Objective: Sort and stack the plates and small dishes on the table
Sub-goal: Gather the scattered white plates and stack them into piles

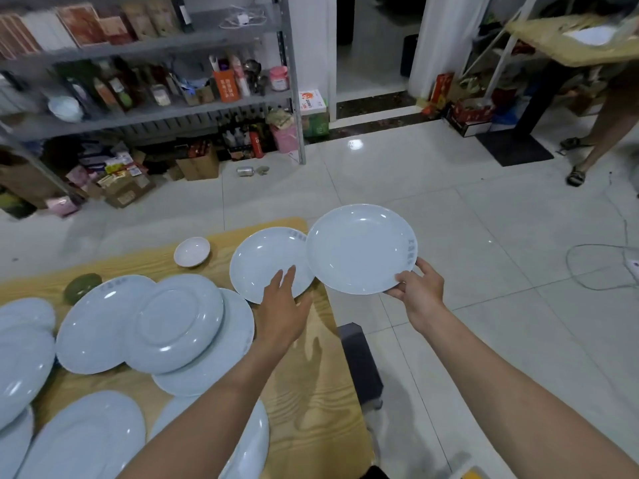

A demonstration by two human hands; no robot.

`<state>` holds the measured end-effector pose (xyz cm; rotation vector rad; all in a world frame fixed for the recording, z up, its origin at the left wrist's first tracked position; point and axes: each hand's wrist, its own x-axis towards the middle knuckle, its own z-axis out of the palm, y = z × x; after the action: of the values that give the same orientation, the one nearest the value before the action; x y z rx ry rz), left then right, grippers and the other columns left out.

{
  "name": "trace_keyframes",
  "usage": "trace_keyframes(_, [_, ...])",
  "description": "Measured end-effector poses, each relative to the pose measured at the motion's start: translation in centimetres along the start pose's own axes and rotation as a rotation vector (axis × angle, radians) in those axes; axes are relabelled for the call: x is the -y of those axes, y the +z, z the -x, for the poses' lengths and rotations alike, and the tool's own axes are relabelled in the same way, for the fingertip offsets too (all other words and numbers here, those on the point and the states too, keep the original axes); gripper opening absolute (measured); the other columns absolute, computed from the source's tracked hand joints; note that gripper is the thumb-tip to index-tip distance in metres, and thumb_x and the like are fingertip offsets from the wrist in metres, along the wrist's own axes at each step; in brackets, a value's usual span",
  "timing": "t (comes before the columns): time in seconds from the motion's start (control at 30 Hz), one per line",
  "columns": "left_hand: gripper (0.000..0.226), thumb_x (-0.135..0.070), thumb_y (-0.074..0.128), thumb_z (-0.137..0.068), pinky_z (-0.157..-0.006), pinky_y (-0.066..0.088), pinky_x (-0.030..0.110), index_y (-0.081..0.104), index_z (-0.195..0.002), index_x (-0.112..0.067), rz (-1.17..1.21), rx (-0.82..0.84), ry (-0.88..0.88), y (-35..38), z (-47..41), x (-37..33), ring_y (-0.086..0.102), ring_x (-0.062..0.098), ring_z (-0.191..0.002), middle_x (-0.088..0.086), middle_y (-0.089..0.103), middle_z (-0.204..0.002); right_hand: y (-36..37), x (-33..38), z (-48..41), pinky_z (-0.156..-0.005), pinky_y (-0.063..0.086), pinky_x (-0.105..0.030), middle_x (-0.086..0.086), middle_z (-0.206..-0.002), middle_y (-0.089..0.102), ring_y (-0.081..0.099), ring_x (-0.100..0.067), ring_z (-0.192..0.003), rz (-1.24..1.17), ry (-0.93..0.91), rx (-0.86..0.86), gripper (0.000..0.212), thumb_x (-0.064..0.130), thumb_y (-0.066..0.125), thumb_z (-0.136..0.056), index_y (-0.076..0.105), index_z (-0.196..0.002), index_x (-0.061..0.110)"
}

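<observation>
1 plate (359, 248), R grip (420, 288), print (410, 252) blurred

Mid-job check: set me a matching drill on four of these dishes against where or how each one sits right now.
1 held plate
2 corner plate
3 overturned plate
4 small white dish

A bottom up, resting on other plates
B alone near the table's far edge, untouched
C off the table, gripped by the right hand
D on the table, left hand over its near rim

Pairs: 1-C, 2-D, 3-A, 4-B
</observation>
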<state>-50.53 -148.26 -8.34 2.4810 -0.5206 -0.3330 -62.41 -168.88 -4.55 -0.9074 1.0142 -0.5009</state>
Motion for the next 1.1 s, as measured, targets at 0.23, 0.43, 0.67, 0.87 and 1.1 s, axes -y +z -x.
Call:
trace_keyframes(0.23, [0.063,-0.026,0.059,-0.095,-0.101,0.031,0.025,0.031,-0.151,-0.025,0.392,-0.126,-0.349,4.0,-1.3,2.0,0.043,0.025,-0.122,0.014,0.032,-0.145,-0.2,-0.6,-2.3,-0.057,0.059,-0.029,-0.006,-0.117,0.065,0.075,-0.016,-0.072,0.081,0.049,0.006,0.065,-0.016,0.053,-0.085,0.049,-0.142,0.014])
trace_keyframes(0.43, [0.073,-0.034,0.063,-0.09,-0.113,0.034,0.048,0.024,-0.151,-0.029,0.585,-0.164,-0.622,5.5,-3.6,3.6,0.032,0.029,-0.14,0.006,0.029,-0.155,-0.1,-1.1,-3.4,-0.06,0.06,-0.031,-0.012,-0.12,0.066,0.075,-0.024,-0.08,0.086,0.074,0.016,0.065,-0.017,0.051,-0.084,0.049,-0.141,0.012])
trace_keyframes(0.67, [0.078,-0.012,0.062,-0.092,-0.072,0.056,0.032,0.017,-0.151,-0.035,0.961,-0.252,-0.728,6.4,-5.4,4.1,0.069,0.023,-0.083,0.0,0.042,-0.142,-0.3,-1.8,-4.2,-0.068,0.062,-0.035,-0.016,-0.119,0.067,0.071,-0.035,-0.097,0.125,0.095,0.026,0.062,-0.016,0.05,-0.084,0.05,-0.14,0.011])
trace_keyframes(0.87, [0.099,0.011,0.056,-0.086,-0.069,0.06,0.032,0.01,-0.149,-0.049,1.239,-0.375,-0.766,6.2,-5.6,3.6,0.062,0.028,-0.11,-0.003,0.028,-0.149,-0.4,-2.1,-4.4,-0.066,0.061,-0.034,-0.011,-0.111,0.07,0.073,-0.031,-0.092,0.135,0.093,0.043,0.062,-0.016,0.051,-0.084,0.051,-0.139,0.012])
trace_keyframes(1.1, [0.099,0.018,0.053,-0.08,-0.07,0.062,0.041,0.028,-0.142,-0.055,1.351,-0.405,-0.738,5.1,-5.1,3.2,0.068,0.026,-0.105,-0.008,0.047,-0.14,0.0,-1.6,-3.9,-0.067,0.061,-0.036,-0.013,-0.111,0.071,0.074,-0.031,-0.087,0.107,0.074,0.081,0.063,-0.015,0.052,-0.084,0.049,-0.142,0.01])
